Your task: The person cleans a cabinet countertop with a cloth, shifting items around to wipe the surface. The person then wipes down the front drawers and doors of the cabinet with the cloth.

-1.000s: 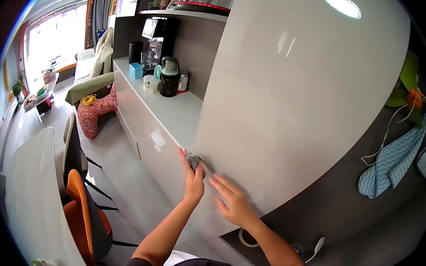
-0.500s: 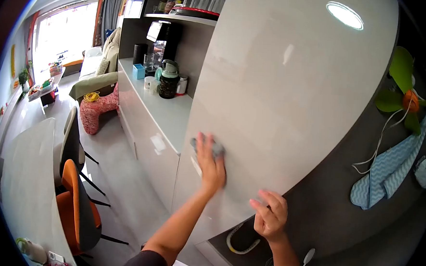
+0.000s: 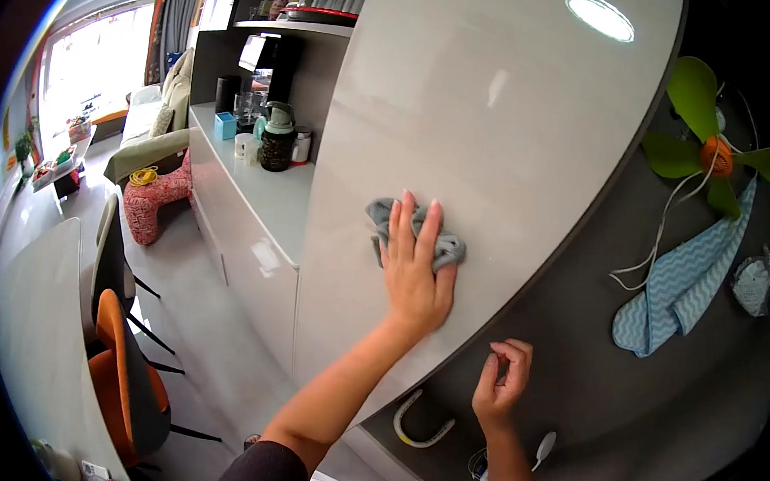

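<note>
My left hand (image 3: 416, 273) lies with spread fingers on a crumpled grey cloth (image 3: 451, 251) and presses it to the glossy, light cabinet door (image 3: 494, 150). Parts of the cloth stick out on both sides of the fingers. Below the door's curved-looking edge, my right hand (image 3: 504, 382) hovers with its fingers loosely curled and the thumb apart from them. Nothing shows in it, and it touches neither cloth nor door.
On the right hang a green fan with an orange hub (image 3: 717, 157), a white cord and a blue patterned cloth (image 3: 674, 290). To the left are a counter (image 3: 269, 208) with a dark jug (image 3: 277, 139), an orange chair (image 3: 125, 384) and a table (image 3: 36, 327).
My left hand has slid the cloth up and to the right across the door. My right hand has shifted slightly right, its fingers more curled. The camera view has turned slightly right.
</note>
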`<state>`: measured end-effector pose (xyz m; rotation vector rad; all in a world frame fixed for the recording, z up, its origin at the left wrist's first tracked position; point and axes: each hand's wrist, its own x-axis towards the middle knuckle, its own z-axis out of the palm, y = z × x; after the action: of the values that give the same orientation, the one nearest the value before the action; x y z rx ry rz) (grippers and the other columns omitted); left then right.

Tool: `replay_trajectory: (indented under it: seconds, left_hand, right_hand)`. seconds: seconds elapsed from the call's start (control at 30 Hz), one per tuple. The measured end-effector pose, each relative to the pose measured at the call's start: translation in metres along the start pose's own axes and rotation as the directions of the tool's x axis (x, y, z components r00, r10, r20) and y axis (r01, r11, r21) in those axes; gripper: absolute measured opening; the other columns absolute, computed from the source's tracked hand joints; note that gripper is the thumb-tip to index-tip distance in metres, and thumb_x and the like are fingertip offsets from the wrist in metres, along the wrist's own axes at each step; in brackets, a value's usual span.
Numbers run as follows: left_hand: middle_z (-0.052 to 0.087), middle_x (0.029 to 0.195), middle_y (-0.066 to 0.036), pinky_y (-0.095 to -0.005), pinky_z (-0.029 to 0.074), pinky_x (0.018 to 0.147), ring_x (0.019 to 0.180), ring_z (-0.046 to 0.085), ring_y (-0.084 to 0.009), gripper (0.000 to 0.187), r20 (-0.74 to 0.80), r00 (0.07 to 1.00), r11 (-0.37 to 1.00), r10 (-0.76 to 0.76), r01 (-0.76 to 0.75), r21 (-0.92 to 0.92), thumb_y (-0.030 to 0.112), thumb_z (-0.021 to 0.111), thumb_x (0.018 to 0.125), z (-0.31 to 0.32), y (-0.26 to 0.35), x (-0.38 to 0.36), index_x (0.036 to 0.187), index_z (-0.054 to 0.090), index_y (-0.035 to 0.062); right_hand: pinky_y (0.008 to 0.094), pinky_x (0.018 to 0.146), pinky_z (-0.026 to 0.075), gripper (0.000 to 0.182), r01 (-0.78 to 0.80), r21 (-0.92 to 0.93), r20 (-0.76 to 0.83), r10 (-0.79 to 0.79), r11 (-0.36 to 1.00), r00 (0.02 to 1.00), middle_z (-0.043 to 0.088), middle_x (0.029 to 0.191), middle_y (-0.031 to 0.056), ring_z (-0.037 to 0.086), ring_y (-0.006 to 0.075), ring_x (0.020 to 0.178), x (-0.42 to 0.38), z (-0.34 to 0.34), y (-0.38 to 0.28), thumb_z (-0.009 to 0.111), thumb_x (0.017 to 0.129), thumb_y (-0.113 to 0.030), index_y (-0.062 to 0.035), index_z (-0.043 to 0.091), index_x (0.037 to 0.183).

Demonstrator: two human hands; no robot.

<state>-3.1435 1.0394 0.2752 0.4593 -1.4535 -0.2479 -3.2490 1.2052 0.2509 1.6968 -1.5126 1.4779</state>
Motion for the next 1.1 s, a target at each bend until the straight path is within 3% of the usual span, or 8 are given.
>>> replay_trajectory:
  seconds: [0.17, 0.2, 0.37, 0.57, 0.67, 0.8, 0.93, 1.1]
  left_hand:
    - [0.034, 0.158, -0.018, -0.0615, 0.021, 0.116, 0.144, 0.033, -0.0397, 0.072, 0.417, 0.87, 0.946, 0.263, -0.317, 0.063, 0.029, 0.076, 0.068, -0.001, 0.001, -0.147, 0.138, 0.059, 0.0321]
    - [0.032, 0.159, -0.021, -0.0611, 0.018, 0.117, 0.146, 0.029, -0.0422, 0.074, 0.459, 0.851, 0.955, 0.254, -0.295, 0.02, 0.027, 0.072, 0.074, -0.01, -0.016, -0.177, 0.146, 0.052, 0.0246]
    - [0.026, 0.158, -0.031, -0.0618, 0.015, 0.117, 0.148, 0.02, -0.0497, 0.075, 0.004, 0.98, 0.979, -0.201, 0.201, -0.02, 0.012, 0.056, 0.082, -0.005, -0.031, -0.112, 0.153, 0.035, 0.005]
    - [0.022, 0.161, -0.027, -0.0598, 0.019, 0.117, 0.147, 0.022, -0.0483, 0.077, 0.236, 0.967, 0.991, 0.093, -0.112, 0.068, 0.009, 0.063, 0.077, -0.004, -0.012, -0.137, 0.15, 0.041, 0.0096]
    - [0.02, 0.161, -0.027, -0.0588, 0.019, 0.117, 0.148, 0.021, -0.0474, 0.077, 0.324, 0.927, 0.98, -0.189, 0.16, 0.116, 0.009, 0.062, 0.078, -0.027, -0.047, -0.222, 0.152, 0.039, 0.0088]
    - [0.017, 0.162, -0.027, -0.0546, 0.022, 0.118, 0.149, 0.018, -0.0471, 0.081, 0.296, 0.898, 0.945, -0.326, 0.318, 0.077, 0.007, 0.061, 0.077, -0.043, -0.06, -0.194, 0.154, 0.035, 0.0088]
    - [0.013, 0.162, -0.029, -0.0515, 0.023, 0.119, 0.149, 0.018, -0.0475, 0.079, 0.347, 0.937, 0.999, -0.04, 0.044, -0.004, 0.007, 0.061, 0.08, -0.058, -0.11, -0.133, 0.154, 0.033, 0.0089]
    - [0.014, 0.162, -0.029, -0.0518, 0.018, 0.12, 0.15, 0.015, -0.0472, 0.075, 0.151, 0.84, 0.852, -0.521, 0.523, 0.03, 0.006, 0.056, 0.09, -0.061, -0.188, -0.266, 0.157, 0.024, 0.0051]
  right_hand:
    - [0.0309, 0.073, 0.046, 0.015, -0.13, 0.125, -0.05, 0.137, 0.984, 0.989, 0.056, 0.099, 0.0108, 0.055, 0.02, 0.085, -0.012, 0.006, 0.013, 0.054, 0.093, 0.0, -0.0002, 0.06, 0.107]
    - [0.0308, 0.073, 0.046, 0.015, -0.15, 0.141, -0.051, 0.158, 0.979, 0.986, 0.056, 0.099, 0.0106, 0.055, 0.0196, 0.085, -0.015, 0.007, 0.015, 0.054, 0.094, 0.0, -0.0003, 0.06, 0.107]
    - [0.0301, 0.074, 0.046, 0.014, -0.215, 0.172, 0.033, 0.213, 0.961, 0.977, 0.056, 0.098, 0.0092, 0.055, 0.0185, 0.083, -0.028, 0.008, 0.001, 0.054, 0.093, 0.0, -0.0011, 0.06, 0.105]
    - [0.0313, 0.073, 0.045, 0.009, -0.21, 0.207, 0.005, 0.214, 0.956, 0.977, 0.053, 0.094, 0.0104, 0.053, 0.0204, 0.08, -0.05, 0.03, 0.005, 0.054, 0.093, 0.0, 0.0, 0.053, 0.102]
    - [0.0328, 0.07, 0.043, 0.005, -0.101, 0.193, 0.038, 0.095, 0.976, 0.995, 0.052, 0.09, 0.0107, 0.051, 0.022, 0.078, -0.058, 0.039, -0.001, 0.053, 0.092, 0.002, -0.0012, 0.05, 0.094]
    - [0.0425, 0.088, 0.05, 0.026, 0.069, 0.28, 0.292, -0.153, 0.958, 0.944, 0.062, 0.112, 0.022, 0.061, 0.0368, 0.098, -0.065, 0.08, -0.022, 0.051, 0.093, 0.001, 0.0036, 0.057, 0.119]
    - [0.0407, 0.085, 0.049, 0.026, -0.176, 0.23, 0.277, 0.109, 0.957, 0.955, 0.058, 0.116, 0.0204, 0.057, 0.0352, 0.101, -0.069, 0.123, -0.019, 0.053, 0.093, -0.003, 0.0031, 0.057, 0.118]
    - [0.044, 0.089, 0.046, 0.027, -0.089, 0.094, 0.342, 0.052, 0.992, 0.938, 0.058, 0.113, 0.0178, 0.057, 0.0342, 0.101, -0.11, 0.156, -0.003, 0.057, 0.087, 0.0, 0.0006, 0.059, 0.114]
